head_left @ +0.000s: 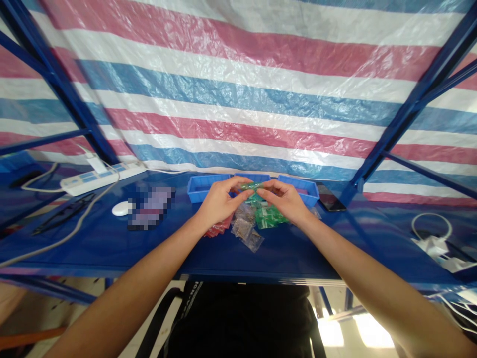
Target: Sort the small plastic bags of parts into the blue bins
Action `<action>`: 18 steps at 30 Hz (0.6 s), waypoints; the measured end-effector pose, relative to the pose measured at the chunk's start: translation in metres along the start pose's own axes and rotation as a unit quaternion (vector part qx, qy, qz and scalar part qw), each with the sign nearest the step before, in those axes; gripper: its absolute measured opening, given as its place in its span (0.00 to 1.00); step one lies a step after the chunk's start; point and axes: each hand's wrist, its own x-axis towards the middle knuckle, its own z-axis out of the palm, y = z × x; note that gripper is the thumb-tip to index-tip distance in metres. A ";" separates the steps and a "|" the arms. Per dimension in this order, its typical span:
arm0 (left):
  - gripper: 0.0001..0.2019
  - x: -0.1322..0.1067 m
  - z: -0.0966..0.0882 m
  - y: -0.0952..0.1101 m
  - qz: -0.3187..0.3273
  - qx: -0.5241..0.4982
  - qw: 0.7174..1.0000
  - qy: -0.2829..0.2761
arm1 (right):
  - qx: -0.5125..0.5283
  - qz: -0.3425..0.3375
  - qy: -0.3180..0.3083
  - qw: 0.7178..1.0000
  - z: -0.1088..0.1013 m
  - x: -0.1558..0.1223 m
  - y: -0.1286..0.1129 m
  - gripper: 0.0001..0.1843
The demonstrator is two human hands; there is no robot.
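Between my two hands is a small green packet with a shiny, clear-looking surface. My left hand pinches its left end with thumb and fingers, and my right hand pinches the right end. Below them on the blue table lie several green packets. Small clear plastic bags with contents I cannot make out lie left of these. Red packets sit partly under my left hand. Behind my hands stand three blue bins: a left bin, a middle one partly hidden, and a right bin.
At left are a white power strip with cables, a white round object, a blurred phone-like object and dark glasses. A black phone lies right of the bins. White chargers sit far right. Blue frame bars flank a striped sheet.
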 end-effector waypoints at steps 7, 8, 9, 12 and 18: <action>0.24 -0.001 0.001 0.001 0.058 0.006 0.998 -0.011 | 0.082 0.029 -0.023 0.996 0.000 0.002 0.006 0.30; 0.26 -0.001 0.001 0.001 0.081 0.021 0.996 -0.014 | 0.086 0.034 -0.019 0.996 -0.001 0.001 0.005 0.32; 0.27 -0.001 0.001 0.001 0.102 0.037 0.994 -0.019 | 0.091 0.040 -0.014 0.995 -0.002 0.001 0.004 0.33; 0.22 -0.001 0.000 -0.001 0.139 0.072 0.987 -0.031 | 0.101 0.056 -0.017 0.993 -0.003 0.001 0.002 0.35; 0.10 0.000 -0.002 -0.003 0.115 0.053 0.992 0.004 | 0.112 0.085 -0.035 0.990 0.000 -0.001 -0.004 0.26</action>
